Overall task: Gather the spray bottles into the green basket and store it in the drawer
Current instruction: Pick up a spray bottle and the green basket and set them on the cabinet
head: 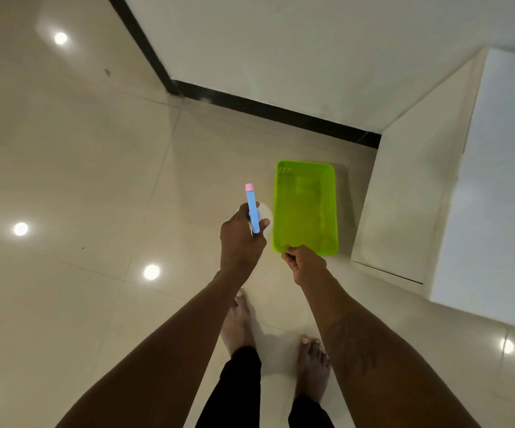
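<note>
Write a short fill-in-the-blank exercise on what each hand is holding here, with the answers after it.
1. The left hand holds a spray bottle with a blue head and a ____ nozzle tip.
2. The right hand grips the near rim of the ____ basket.
3. Inside, the basket looks ____.

Answers: pink; green; empty
</note>
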A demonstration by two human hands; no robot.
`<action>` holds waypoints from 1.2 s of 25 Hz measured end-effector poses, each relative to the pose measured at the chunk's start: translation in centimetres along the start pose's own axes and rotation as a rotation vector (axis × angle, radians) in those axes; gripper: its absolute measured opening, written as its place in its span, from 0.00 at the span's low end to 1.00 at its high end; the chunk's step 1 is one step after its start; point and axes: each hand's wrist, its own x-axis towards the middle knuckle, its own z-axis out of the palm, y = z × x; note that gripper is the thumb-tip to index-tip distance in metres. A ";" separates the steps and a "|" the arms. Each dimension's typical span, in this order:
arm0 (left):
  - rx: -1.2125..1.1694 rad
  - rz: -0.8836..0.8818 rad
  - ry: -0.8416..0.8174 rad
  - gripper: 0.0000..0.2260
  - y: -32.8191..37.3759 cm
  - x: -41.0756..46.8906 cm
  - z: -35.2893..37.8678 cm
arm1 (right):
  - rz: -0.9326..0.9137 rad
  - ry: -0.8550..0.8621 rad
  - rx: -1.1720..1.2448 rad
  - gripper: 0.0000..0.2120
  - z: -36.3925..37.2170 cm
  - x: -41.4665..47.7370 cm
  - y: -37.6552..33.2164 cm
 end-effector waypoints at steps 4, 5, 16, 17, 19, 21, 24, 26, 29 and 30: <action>-0.003 0.144 -0.041 0.15 0.6 3.2 1.0 | -0.021 -0.012 0.107 0.31 1.5 2.5 -1.4; -0.011 0.162 -0.055 0.15 0.6 3.9 1.4 | -0.027 -0.018 0.124 0.31 1.9 3.2 -1.7; -0.062 0.245 -0.054 0.12 1.5 8.6 6.7 | -0.019 -0.039 0.207 0.28 4.2 8.5 -3.7; -0.068 0.241 -0.053 0.12 1.6 8.9 7.1 | -0.017 -0.046 0.212 0.28 4.4 8.8 -3.9; -0.078 0.239 -0.057 0.14 1.8 9.5 7.9 | 0.000 -0.051 0.227 0.26 4.8 9.6 -4.2; -0.076 0.258 -0.058 0.15 2.1 10.1 8.7 | 0.040 -0.069 0.243 0.21 5.2 10.4 -4.8; -0.090 0.263 -0.073 0.14 2.8 10.7 9.6 | 0.090 -0.067 0.284 0.10 5.3 11.1 -5.3; -0.108 0.268 -0.099 0.14 3.2 11.0 10.2 | 0.069 -0.042 0.262 0.11 5.2 10.6 -5.7; -0.129 0.237 -0.124 0.14 3.9 11.1 10.9 | -0.003 0.010 0.255 0.24 4.6 9.1 -6.4; -0.146 0.225 -0.130 0.14 4.1 11.1 11.0 | -0.004 0.017 0.250 0.24 4.4 8.6 -6.6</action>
